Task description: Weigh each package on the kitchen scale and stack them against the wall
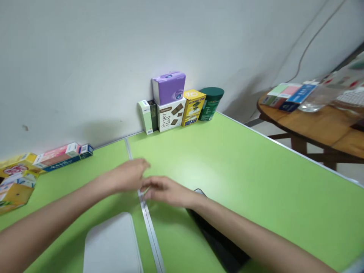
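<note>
My left hand [131, 175] and my right hand [163, 191] meet in the air above the seam of the green table [256, 170]. The left is blurred, its fingers pointing right and partly smeared, so whether they are closed does not show. On the right hand the fingers bend loosely, with a gap beside the thumb and nothing visible in them. Whether the hands touch is unclear. Below the left arm lies a white rounded flat object [112, 246]. A black flat object [218, 237] is partly covered by my right forearm.
Along the wall stand a slim light-green box [146, 117], a dark box [154, 115], a white "Super Meal" box [171, 115] under a purple tissue pack [170, 89], a yellow box [193, 108] and a green tub [211, 104]. Several boxes [61, 155] lie left. A wooden table [321, 129] stands right.
</note>
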Action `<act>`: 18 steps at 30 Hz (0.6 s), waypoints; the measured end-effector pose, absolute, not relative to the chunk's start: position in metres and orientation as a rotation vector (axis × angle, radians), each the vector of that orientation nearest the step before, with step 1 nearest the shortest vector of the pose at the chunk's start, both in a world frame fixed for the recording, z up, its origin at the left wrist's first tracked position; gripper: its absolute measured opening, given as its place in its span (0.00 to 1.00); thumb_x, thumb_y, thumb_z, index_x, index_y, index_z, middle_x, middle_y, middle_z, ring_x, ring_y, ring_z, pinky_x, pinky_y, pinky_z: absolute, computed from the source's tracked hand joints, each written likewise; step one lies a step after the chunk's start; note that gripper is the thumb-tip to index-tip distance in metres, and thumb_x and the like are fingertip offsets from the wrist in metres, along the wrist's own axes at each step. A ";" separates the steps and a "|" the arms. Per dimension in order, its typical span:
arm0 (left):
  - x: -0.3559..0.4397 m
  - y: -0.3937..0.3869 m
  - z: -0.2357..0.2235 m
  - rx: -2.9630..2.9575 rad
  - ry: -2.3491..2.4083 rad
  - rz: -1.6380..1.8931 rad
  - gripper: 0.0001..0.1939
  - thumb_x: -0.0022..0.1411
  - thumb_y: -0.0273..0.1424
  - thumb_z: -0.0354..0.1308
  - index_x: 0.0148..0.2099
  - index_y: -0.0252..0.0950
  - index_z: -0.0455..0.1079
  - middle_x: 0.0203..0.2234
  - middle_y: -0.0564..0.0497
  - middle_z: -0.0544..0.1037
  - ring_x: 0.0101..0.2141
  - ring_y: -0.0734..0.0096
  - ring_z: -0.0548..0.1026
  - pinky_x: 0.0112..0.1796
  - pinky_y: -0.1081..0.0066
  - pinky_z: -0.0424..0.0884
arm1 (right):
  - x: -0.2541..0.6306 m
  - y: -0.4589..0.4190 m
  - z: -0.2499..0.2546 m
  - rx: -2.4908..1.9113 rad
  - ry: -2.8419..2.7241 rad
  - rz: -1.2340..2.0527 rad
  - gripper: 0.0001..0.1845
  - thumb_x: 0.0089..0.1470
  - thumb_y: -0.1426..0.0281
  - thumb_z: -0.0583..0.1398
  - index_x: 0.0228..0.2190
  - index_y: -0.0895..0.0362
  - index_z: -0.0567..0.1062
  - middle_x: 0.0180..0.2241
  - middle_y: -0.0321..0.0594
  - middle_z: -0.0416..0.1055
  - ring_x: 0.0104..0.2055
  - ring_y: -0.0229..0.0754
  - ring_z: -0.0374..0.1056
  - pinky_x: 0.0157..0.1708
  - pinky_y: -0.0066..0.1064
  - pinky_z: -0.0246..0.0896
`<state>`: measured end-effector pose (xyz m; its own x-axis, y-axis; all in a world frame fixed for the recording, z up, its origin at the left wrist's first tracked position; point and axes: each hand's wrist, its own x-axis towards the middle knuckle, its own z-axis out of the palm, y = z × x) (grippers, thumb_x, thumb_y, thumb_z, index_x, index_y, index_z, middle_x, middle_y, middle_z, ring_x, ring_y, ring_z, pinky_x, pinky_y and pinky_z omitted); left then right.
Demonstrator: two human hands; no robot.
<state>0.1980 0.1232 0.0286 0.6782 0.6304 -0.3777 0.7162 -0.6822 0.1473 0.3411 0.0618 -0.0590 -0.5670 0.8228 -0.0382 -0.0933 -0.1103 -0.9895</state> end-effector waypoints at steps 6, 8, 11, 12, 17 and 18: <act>0.257 0.242 0.031 2.841 1.471 0.456 0.34 0.55 0.24 0.50 0.64 0.25 0.46 0.63 0.35 0.51 0.63 0.52 0.48 0.61 0.55 0.47 | 0.366 0.091 -0.078 -0.774 -1.038 1.751 0.16 0.42 0.65 0.66 0.33 0.58 0.73 0.31 0.36 0.74 0.30 0.34 0.69 0.38 0.32 0.63; 0.269 0.267 0.026 2.804 1.574 0.449 0.36 0.55 0.24 0.52 0.63 0.22 0.45 0.64 0.32 0.47 0.64 0.48 0.43 0.61 0.53 0.44 | 0.371 0.090 -0.081 -0.777 -1.031 1.774 0.16 0.40 0.64 0.67 0.33 0.58 0.74 0.29 0.36 0.74 0.29 0.35 0.69 0.38 0.33 0.63; 0.276 0.285 0.015 2.772 1.630 0.493 0.32 0.55 0.26 0.54 0.61 0.23 0.49 0.62 0.31 0.50 0.63 0.46 0.44 0.61 0.52 0.45 | 0.379 0.088 -0.085 -0.805 -1.018 1.774 0.17 0.40 0.62 0.67 0.32 0.58 0.74 0.29 0.36 0.74 0.29 0.35 0.70 0.37 0.33 0.64; 0.276 0.287 0.012 2.783 1.617 0.545 0.30 0.56 0.27 0.55 0.59 0.24 0.52 0.61 0.32 0.52 0.63 0.47 0.45 0.60 0.53 0.46 | 0.382 0.088 -0.086 -0.811 -1.011 1.768 0.17 0.40 0.62 0.67 0.32 0.58 0.74 0.29 0.36 0.74 0.28 0.35 0.69 0.38 0.33 0.64; 0.269 0.282 0.015 2.682 1.600 0.622 0.21 0.54 0.29 0.57 0.50 0.33 0.58 0.51 0.39 0.64 0.54 0.53 0.64 0.52 0.55 0.62 | 0.386 0.087 -0.092 -0.851 -0.999 1.751 0.16 0.40 0.62 0.67 0.31 0.58 0.74 0.29 0.36 0.74 0.28 0.34 0.68 0.37 0.33 0.64; 0.267 0.279 0.018 2.639 1.619 0.584 0.23 0.53 0.29 0.58 0.51 0.33 0.56 0.49 0.40 0.65 0.50 0.54 0.67 0.49 0.56 0.65 | 0.386 0.086 -0.093 -0.853 -1.005 1.749 0.16 0.41 0.62 0.67 0.31 0.58 0.74 0.29 0.36 0.73 0.28 0.34 0.68 0.37 0.33 0.63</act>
